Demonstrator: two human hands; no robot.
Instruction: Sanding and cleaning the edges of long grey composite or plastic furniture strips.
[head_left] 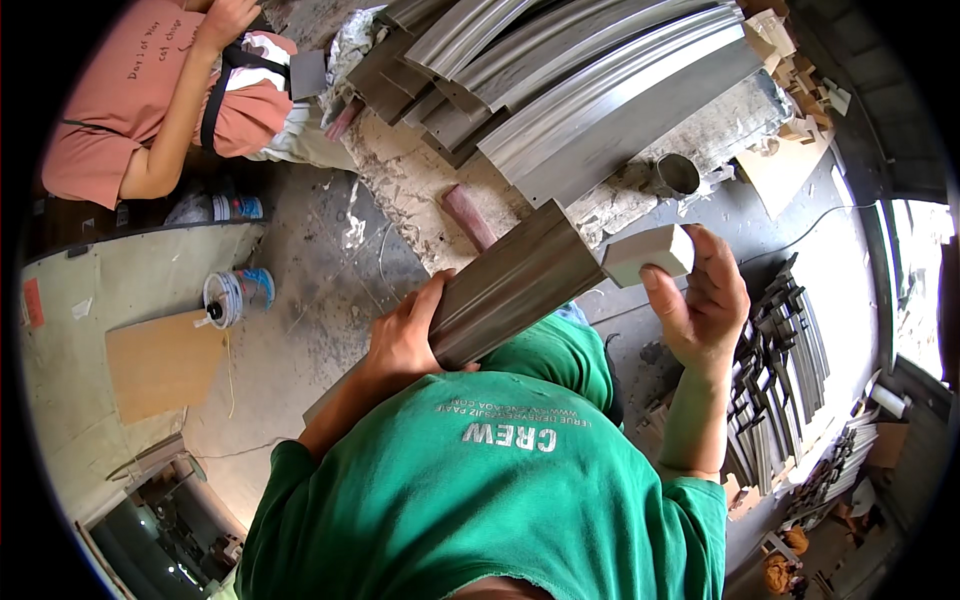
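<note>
A long brushed-metal profile [525,285] lies slantwise across my front, its far end pointing up and to the right. My left hand [405,335] is wrapped round it at mid-length, fingers closed on its edge. The near part of the profile runs under my left forearm. My right hand [705,305] pinches a white rectangular block [650,255] between thumb and fingers. One corner of the block meets the profile's far right corner or sits just off it; I cannot tell which.
Curved metal profiles [620,110] are stacked on a worn bench [400,165], with a reddish bar [467,215] and a metal cup [677,175]. More profiles [785,370] lie at right. A co-worker in a pink shirt [130,90] is at far left, above paint buckets [225,298].
</note>
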